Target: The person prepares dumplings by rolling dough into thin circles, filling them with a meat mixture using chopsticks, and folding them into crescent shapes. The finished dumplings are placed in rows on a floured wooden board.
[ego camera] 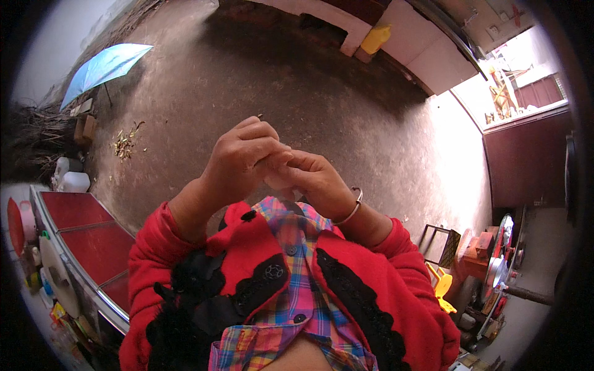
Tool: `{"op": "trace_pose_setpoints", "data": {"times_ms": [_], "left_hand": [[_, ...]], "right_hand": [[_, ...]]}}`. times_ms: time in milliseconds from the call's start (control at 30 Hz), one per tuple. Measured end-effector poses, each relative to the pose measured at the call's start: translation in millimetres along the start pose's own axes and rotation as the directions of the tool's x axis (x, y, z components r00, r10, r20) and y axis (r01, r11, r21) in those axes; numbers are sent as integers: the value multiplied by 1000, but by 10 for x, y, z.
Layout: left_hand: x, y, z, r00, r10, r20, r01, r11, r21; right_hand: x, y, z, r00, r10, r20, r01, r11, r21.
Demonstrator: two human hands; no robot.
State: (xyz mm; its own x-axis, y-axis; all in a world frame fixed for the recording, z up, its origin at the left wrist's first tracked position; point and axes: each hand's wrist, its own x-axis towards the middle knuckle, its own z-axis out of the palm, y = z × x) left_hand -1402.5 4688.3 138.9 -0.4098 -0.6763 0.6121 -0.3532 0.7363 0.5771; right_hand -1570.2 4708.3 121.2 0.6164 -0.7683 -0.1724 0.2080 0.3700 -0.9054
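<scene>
In front of the chest, my left hand [243,157] has its fingers curled, and its fingertips meet those of my right hand [318,178]. A metal bracelet circles the right wrist. Something pale shows below the joined fingertips, but whether it is a held thing or part of a hand is unclear. Beneath the hands are a plaid button shirt [297,278] and a red cardigan [380,264] with black trim. Its sleeves end above both wrists. Black fluffy material [181,306] lies over the left side of the cardigan.
An open light-blue umbrella [104,69] stands at the far left, near dry leaves [124,144] on the floor [222,83]. White plastic jugs [74,182] are beside a red-panelled cabinet [88,232]. At right are a black crate [438,246], a yellow plastic item [443,283] and a wheeled machine [499,269].
</scene>
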Motion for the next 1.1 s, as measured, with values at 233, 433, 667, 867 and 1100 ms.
{"op": "trace_pose_setpoints", "data": {"times_ms": [233, 433, 667, 867, 1100], "left_hand": [[141, -150, 189, 990, -115, -80, 116, 993, 11], [467, -366, 189, 985, -163, 62, 144, 961, 235], [897, -566, 499, 937, -253, -241, 325, 885, 334], [963, -520, 526, 891, -454, -13, 361, 690, 627], [688, -270, 550, 780, -566, -269, 595, 535, 600]], "right_hand": [[178, -152, -307, 994, 109, 20, -108, 994, -34], [625, -309, -807, 956, 199, 218, -187, 980, -74], [1122, -594, -1362, 894, 235, 381, -175, 967, -185], [1473, -614, -1564, 728, 402, 555, -259, 911, -320], [1519, -575, -1266, 603, 449, 659, -265, 893, -365]]}}
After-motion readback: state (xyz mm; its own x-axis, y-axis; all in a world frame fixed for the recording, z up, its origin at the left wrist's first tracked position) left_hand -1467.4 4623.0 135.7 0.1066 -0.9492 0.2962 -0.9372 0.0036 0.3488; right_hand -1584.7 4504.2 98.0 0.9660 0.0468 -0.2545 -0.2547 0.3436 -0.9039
